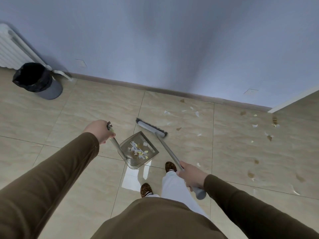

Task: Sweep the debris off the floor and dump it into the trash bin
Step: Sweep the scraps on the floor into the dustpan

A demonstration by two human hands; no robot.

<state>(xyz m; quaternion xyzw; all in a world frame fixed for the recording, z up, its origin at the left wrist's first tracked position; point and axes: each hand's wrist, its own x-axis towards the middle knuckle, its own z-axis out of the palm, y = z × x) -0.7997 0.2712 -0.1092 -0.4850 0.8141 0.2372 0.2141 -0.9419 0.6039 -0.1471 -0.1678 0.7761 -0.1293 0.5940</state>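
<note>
Beige tiled floor (86,107), pale blue wall (172,40) with dark skirting at far edge; white radiator (12,47) far left.

Trash bin (37,80): black-lined, far left against wall, well apart from everything else.

Dustpan (138,150): clear, long-handled, centre of scene, mouth turned far-right toward broom head. Holds small heap of white, yellow and brown paper scraps (138,150).

Left hand (99,131): grip closed round top of dustpan handle, near-left of pan.

Broom (151,130): grey head just beyond pan's far-right lip, long axis of head running far-left to near-right, shaft slanting back to near-right.

Right hand (190,178): grip closed round upper shaft of broom, near grey end cap.

Loose debris (196,113): white and brown scraps scattered right of broom head, from skirting down along right side to near right; none between head and pan.

Judgement: task partly done. Remaining scraps lie right and far-right of broom head, on right hand's side; pan mouth faces them. Next stroke likely calls for reaching head rightward past scraps, then drawing left toward pan. Bin lies opposite way, far left, nearer left hand.
</note>
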